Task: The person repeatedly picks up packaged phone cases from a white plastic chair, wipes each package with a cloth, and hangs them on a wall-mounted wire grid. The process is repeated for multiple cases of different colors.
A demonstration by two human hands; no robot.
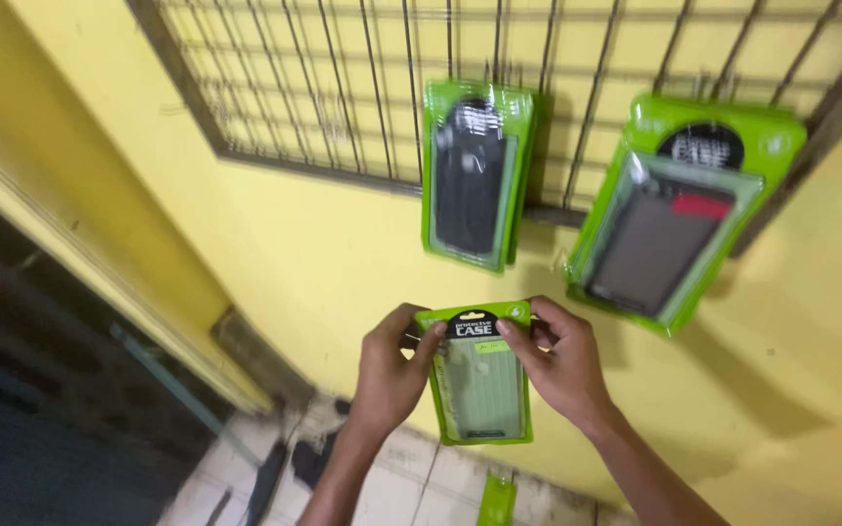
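While both hands, left (389, 375) and right (559, 362), pinch the case pack (479, 375) below the grid (499, 88), hanging needs a free hook.

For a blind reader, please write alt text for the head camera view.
Left hand and right hand hold a green phone-case package by its top corners before a yellow wall. Two similar green packages, one and another, hang from a metal grid above.

Three green blister packs — two (473, 175) (671, 219) on the wire grid, one pale-cased (479, 375) lower centre — a fourth (496, 500) on the floor
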